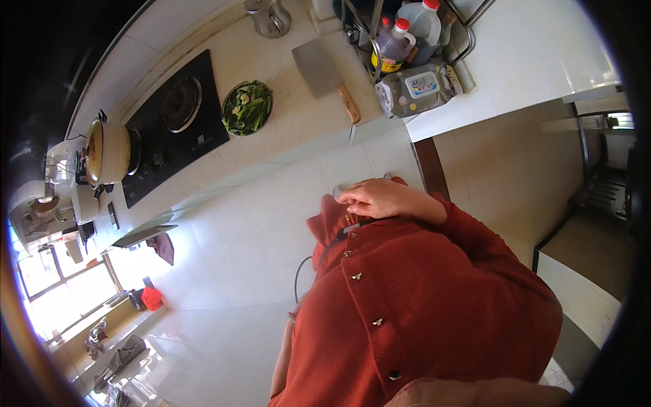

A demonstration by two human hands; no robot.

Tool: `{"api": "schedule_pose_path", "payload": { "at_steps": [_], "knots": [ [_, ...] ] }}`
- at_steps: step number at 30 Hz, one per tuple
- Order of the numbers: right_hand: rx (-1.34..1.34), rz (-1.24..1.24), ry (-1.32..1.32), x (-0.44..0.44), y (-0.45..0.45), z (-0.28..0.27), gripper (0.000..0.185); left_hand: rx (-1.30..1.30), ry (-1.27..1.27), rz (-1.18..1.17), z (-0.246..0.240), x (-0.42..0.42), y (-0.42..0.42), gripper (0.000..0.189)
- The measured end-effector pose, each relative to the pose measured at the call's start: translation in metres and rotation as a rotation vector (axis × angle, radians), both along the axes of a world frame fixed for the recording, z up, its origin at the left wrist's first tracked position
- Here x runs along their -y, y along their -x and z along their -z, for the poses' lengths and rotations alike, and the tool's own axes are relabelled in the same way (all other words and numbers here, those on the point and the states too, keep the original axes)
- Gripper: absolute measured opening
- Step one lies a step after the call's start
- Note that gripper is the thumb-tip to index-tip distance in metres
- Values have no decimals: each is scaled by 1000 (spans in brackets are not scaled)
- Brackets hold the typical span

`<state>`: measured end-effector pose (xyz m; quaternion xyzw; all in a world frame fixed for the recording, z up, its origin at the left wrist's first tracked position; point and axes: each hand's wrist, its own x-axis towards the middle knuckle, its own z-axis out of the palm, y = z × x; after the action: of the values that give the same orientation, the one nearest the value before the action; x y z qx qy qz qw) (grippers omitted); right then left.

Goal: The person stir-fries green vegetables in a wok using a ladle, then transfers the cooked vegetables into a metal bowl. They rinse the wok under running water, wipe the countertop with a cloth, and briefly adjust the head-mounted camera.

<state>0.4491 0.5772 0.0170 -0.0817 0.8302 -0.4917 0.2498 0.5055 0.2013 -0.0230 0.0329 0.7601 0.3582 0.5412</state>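
Observation:
My right hand [374, 197] rests in front of my waist with its fingers bent, over the lower front of a red buttoned cardigan [432, 295]. Whether the fingers grip anything cannot be made out. Just below it sits a black clip-like piece [351, 230] with a dark cable. Of my left arm only the forearm [285, 351] and a bracelet show; the left hand is hidden behind the cardigan. Before me on the counter [285, 66] lies a cleaver [318, 68] with a wooden handle. Left of it stands a round bowl of cut leafy greens [247, 108].
A black cooktop [178, 127] is set in the counter, with a lidded pot [109, 151] at its left. A metal jug [269, 19] stands behind. At right are a rack of red-capped bottles [394, 46] and a wipes pack [419, 90]. A cabinet door [145, 235] sticks out.

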Motion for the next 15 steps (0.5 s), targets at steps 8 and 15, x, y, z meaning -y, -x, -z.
{"api": "schedule_pose_path", "payload": {
  "at_steps": [8,15],
  "knots": [
    [-45,207,-1,-45,-29,12,24,-126,327,130,-37,-46,11,38],
    [-70,300,5,-88,-59,-12,25,-181,672,422,-77,-117,47,41]
  ]
}}
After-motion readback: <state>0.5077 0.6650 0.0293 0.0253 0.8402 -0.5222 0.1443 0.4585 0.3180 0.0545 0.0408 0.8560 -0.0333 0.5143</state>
